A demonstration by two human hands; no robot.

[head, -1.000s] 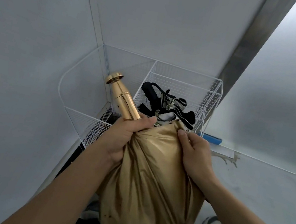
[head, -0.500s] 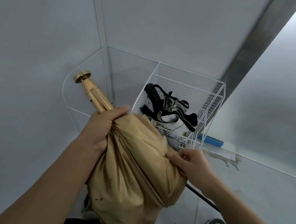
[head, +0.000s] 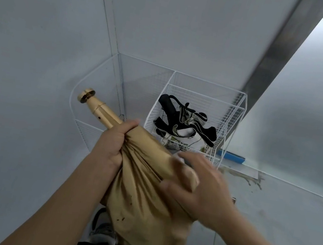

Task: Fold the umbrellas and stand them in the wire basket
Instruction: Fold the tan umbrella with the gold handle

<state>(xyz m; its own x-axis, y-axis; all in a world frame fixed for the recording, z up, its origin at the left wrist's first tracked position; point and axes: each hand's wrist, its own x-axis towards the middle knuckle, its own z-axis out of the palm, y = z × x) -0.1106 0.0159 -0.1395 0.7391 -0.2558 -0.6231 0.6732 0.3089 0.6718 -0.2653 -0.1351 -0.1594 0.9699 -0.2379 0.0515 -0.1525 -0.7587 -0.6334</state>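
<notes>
A gold umbrella lies slanted across the middle, its shiny gold handle pointing up and left. My left hand is closed around its neck where the bunched canopy meets the handle. My right hand lies blurred over the loose gold cloth on the right side, fingers spread and pressing on it. The white wire basket stands in the corner behind. A folded black-and-white umbrella lies inside it.
Grey walls meet in a corner behind the basket. A second, curved white wire frame sits at the left of the basket. A blue strip lies on the floor at the right. My shoes show below.
The umbrella has tilted further left, handle swinging up and left. My right hand has let go of its pinch on the cloth edge and slid over the canopy with spread fingers.
</notes>
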